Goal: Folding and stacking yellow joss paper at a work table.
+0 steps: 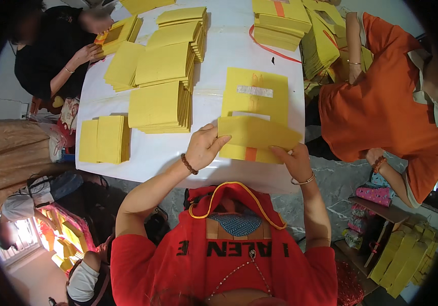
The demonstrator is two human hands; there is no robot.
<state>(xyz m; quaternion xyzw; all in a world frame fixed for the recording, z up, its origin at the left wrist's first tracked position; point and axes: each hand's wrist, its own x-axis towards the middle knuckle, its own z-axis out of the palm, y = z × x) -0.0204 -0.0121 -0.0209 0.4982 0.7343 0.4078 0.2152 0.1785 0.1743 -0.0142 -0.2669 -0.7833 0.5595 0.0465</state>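
My left hand (pixel 203 145) pinches the left edge of a yellow paper sheet (pixel 257 133), its thumb on top. At the sheet's right side, my right hand (pixel 296 162) grips the lower edge between thumb and fingers. The sheet is raised and bent over yellow paper with an orange band (pixel 251 154); whether the two are one folded piece I cannot tell. Just beyond lies a flat yellow sheet (pixel 232 104) with a silver strip (pixel 254 91) and orange markings, partly covered by the held paper.
Stacks of yellow paper (pixel 158 108) stand left on the white table (pixel 214 46). A smaller stack (pixel 104 140) is near the left corner. More bundles (pixel 280 30) and a red ribbon (pixel 275 52) lie far right. People in black (pixel 40 56) and orange (pixel 367 112) flank the table.
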